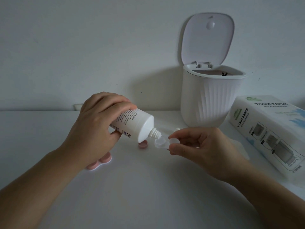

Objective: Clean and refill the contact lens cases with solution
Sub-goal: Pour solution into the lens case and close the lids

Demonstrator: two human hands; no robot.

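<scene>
Now your left hand [97, 123] wraps the tilted solution bottle [133, 124], nozzle just over the clear lens case [162, 143], which your right hand [198, 146] pinches at its right well between thumb and fingertips.

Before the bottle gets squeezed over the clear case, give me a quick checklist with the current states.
1. Bottle gripped by left hand, tipped nozzle down: ok.
2. Nozzle uncapped, over the open well: ok.
3. Clear case pinched by right hand, level: ok.
4. Well already holds solution: cannot tell.
5. Pink case on the table refilled: cannot tell, the left wrist hides it.
6. Pink cap off, beside bottle: ok.
</scene>
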